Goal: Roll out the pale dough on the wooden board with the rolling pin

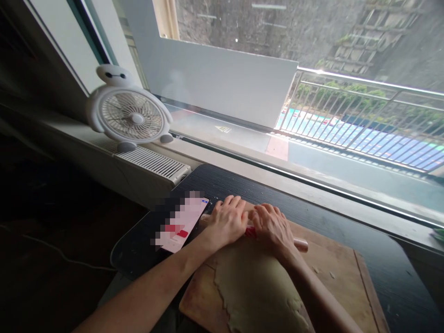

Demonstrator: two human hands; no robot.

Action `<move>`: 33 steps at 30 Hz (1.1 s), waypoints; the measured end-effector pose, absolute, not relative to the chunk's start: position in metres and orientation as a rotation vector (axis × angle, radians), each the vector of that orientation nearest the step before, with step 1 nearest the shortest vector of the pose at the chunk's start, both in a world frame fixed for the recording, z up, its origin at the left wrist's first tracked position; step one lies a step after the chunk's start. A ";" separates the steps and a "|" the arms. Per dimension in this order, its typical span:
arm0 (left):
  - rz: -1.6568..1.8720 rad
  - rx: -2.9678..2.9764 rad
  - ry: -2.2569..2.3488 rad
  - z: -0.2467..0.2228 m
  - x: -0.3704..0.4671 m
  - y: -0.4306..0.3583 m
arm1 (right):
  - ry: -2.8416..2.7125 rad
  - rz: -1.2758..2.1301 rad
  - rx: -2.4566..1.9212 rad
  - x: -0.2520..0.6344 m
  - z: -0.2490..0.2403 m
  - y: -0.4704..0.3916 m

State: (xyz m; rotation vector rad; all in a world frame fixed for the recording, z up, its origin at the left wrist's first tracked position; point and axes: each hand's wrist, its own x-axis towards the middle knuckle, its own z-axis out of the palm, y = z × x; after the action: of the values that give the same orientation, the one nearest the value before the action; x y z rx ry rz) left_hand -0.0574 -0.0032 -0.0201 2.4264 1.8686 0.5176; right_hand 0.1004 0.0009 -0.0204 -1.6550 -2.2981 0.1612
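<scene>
A sheet of rolled-out dough (256, 286) with ragged edges covers much of a wooden board (342, 277). Across its far end lies a rolling pin (301, 244), mostly hidden beneath my hands, with its right end sticking out. Between the hands a small red patch (250, 231) shows on or beside the pin. My left hand (229, 219) is curled over the left part of the pin. Close beside it, fingers bent over the pin, my right hand (272, 226) grips the right part.
A phone (178, 226) with its screen lit, partly blurred, lies left of the board on the black table (208, 180). A white fan (135, 115) stands on a radiator (163, 162) by the window. Dough scraps (332, 274) dot the board's right side.
</scene>
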 end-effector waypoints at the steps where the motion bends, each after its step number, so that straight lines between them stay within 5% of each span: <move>1: 0.511 2.421 1.875 -0.019 -0.057 0.002 | -2.286 0.181 -1.689 0.100 -0.021 0.006; 20: 0.405 2.362 1.908 -0.021 -0.055 0.044 | -2.136 0.107 -1.803 0.100 -0.018 0.045; 33: 0.603 2.573 1.809 -0.022 -0.067 -0.049 | -2.215 -0.068 -1.503 0.098 -0.023 -0.079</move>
State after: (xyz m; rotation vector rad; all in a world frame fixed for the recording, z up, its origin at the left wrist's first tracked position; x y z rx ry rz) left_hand -0.0672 -0.0492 -0.0224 2.5734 1.8091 0.6032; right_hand 0.0981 -0.0792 -0.0230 -1.5030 -2.2151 -0.0682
